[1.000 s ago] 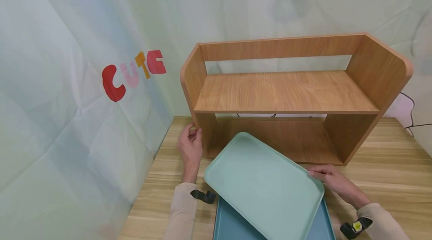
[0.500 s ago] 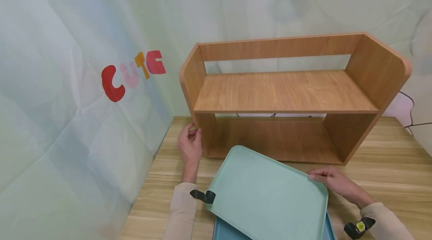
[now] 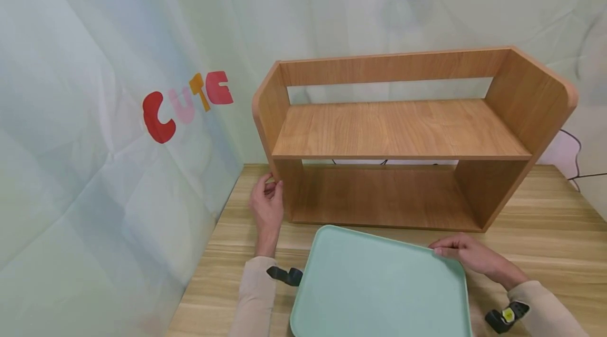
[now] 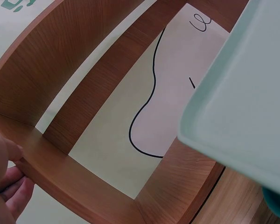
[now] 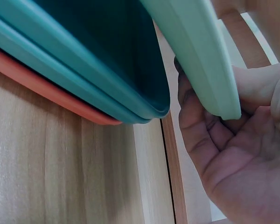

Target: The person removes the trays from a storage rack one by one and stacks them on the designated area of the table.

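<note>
A two-tier wooden shelf [image 3: 403, 129] stands at the back of the table. My left hand [image 3: 267, 208] grips the front edge of its left side panel, thumb and fingers on either side. At the near side, my right hand [image 3: 471, 258] pinches the far right corner of a mint green tray [image 3: 384, 284], thumb on top and fingers curled beneath. In the right wrist view this tray's edge [image 5: 200, 60] is tilted above stacked teal trays [image 5: 84, 72]. Under those lies an orange-red tray [image 5: 51, 88]. The head view has the lower trays hidden by the mint one.
The wood-grain table [image 3: 536, 221] reaches past the shelf on both sides. Fabric [image 3: 95, 195] with the letters CUTE hangs at the left, and more hangs behind the shelf. Thin dark lines show at the far right.
The mint tray has come toward the near side and turned straighter, covering the blue tray in the head view. My right hand keeps its corner; my left hand stays at the shelf.
</note>
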A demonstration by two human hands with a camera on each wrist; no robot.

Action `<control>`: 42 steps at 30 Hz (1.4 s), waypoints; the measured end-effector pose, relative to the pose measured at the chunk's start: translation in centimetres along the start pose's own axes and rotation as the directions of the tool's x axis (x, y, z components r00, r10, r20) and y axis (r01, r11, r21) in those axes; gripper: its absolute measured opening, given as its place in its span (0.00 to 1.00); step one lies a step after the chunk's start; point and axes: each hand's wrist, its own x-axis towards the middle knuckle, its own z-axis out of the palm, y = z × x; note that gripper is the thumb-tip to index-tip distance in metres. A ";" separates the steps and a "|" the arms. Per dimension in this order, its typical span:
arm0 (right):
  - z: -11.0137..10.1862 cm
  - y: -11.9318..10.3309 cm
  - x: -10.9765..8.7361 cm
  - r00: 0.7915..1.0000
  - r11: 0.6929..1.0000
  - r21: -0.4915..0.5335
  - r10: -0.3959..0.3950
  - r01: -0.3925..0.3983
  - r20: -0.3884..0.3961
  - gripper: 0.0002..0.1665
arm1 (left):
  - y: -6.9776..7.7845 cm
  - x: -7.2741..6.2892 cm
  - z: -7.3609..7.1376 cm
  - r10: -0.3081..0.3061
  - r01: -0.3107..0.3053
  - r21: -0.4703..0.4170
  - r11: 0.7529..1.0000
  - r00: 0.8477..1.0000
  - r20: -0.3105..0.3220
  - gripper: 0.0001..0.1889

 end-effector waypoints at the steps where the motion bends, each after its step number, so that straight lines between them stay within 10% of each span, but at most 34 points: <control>1: 0.0 -0.1 0.0 1.000 1.000 -0.001 0.000 0.000 0.006 0.22 | 0.0 0.0 0.0 0.000 0.000 -0.001 1.000 1.000 0.000 0.13; 16: 0.2 -0.1 0.1 0.991 0.990 -0.041 -0.135 0.136 0.023 0.17 | -0.1 0.0 0.0 -0.003 0.003 0.018 1.000 1.000 -0.001 0.13; 42: 0.7 0.2 0.7 0.998 1.000 0.020 -0.020 0.021 -0.066 0.14 | 0.2 0.0 -0.1 0.014 -0.013 0.008 1.000 1.000 -0.005 0.13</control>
